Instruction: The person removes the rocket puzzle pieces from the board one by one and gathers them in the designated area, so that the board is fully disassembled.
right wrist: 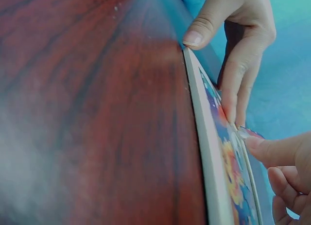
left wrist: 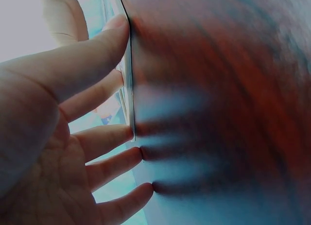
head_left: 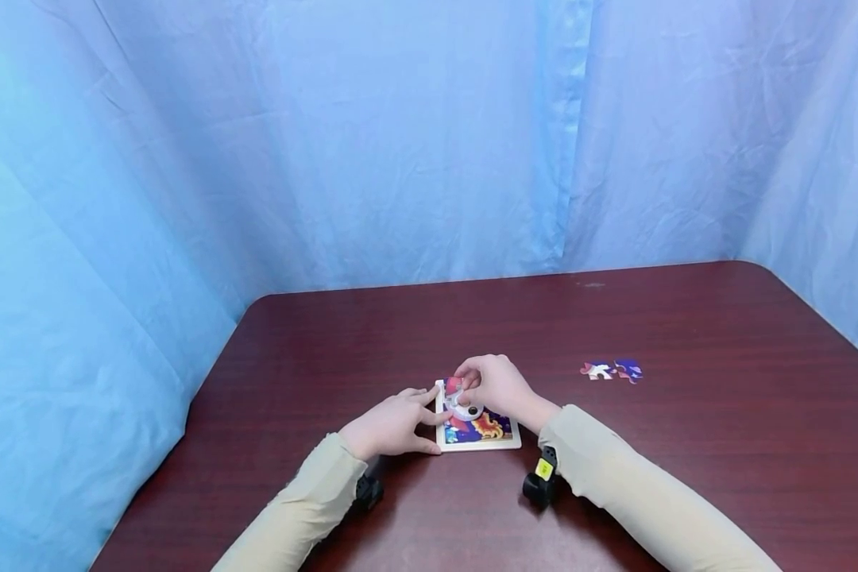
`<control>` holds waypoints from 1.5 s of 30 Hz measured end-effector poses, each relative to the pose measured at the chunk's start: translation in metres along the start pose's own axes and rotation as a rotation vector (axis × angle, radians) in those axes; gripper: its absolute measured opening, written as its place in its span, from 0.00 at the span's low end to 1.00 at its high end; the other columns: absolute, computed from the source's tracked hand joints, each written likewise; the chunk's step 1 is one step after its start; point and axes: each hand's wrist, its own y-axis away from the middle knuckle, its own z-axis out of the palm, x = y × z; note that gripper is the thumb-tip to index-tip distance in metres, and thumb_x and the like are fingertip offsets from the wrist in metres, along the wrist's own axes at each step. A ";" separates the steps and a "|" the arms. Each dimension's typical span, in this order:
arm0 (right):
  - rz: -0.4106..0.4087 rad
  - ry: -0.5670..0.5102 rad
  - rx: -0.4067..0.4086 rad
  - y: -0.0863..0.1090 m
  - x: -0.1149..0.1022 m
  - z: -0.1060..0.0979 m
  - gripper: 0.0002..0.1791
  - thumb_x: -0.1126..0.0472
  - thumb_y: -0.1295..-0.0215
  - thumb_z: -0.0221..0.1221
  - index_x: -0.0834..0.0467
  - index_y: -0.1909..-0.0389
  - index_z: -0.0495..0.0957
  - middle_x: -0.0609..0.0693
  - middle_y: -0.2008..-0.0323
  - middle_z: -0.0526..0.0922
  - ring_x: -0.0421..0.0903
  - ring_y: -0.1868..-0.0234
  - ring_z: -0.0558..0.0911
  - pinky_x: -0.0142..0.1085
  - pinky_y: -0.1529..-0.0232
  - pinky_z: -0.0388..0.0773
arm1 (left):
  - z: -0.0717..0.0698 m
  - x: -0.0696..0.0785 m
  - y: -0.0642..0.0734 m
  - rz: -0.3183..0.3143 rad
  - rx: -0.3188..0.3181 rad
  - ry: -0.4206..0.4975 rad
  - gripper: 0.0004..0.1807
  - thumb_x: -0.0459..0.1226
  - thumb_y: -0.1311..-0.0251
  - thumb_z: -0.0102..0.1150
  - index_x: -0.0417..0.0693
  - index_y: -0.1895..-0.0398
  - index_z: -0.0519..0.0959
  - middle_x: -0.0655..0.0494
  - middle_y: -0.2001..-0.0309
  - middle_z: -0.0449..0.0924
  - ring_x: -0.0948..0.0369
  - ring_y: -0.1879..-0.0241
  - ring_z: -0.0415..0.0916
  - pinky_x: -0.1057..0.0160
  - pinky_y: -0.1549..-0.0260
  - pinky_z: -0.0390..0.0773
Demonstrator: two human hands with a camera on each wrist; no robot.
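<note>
Fitting a piece, seemingly, the right hand is pinching it; the left hand, spread, is touching the tray. Aligning, then pressing, is likely being called for.

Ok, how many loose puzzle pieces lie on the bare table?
2, right of the tray: a white-red piece and, beside it, a purple piece. Others may be hidden.

One left hand and one right hand occupied the centre of the frame, with two beige sleeves and two black wrist cameras below, plus one yellow label. One jigsaw tray lay there on one table; two loose jigsaw pieces lay right of centre, and one pinched piece was in the right hand. The fitted pieces, partly covered, could not be counted.
</note>
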 end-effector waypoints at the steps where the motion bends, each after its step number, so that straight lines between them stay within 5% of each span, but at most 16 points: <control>1: -0.003 0.002 0.002 0.000 0.000 -0.001 0.16 0.63 0.52 0.71 0.59 0.60 0.83 0.44 0.75 0.81 0.38 0.74 0.76 0.30 0.70 0.76 | 0.000 0.000 0.000 0.004 0.004 -0.004 0.29 0.50 0.46 0.65 0.58 0.40 0.75 0.42 0.31 0.60 0.47 0.35 0.63 0.56 0.41 0.69; 18: -0.100 0.005 0.039 0.005 0.024 -0.022 0.17 0.61 0.52 0.72 0.62 0.60 0.83 0.46 0.74 0.81 0.38 0.73 0.76 0.31 0.67 0.77 | 0.001 -0.002 0.001 -0.037 -0.024 -0.004 0.29 0.51 0.45 0.64 0.59 0.39 0.74 0.43 0.30 0.59 0.48 0.34 0.61 0.56 0.39 0.68; 45: -0.079 0.027 0.093 0.025 0.069 -0.067 0.15 0.64 0.50 0.69 0.62 0.59 0.82 0.47 0.74 0.80 0.41 0.72 0.75 0.30 0.68 0.75 | 0.002 -0.004 0.001 -0.048 -0.008 0.003 0.29 0.51 0.46 0.65 0.59 0.39 0.74 0.43 0.29 0.58 0.48 0.33 0.60 0.57 0.39 0.67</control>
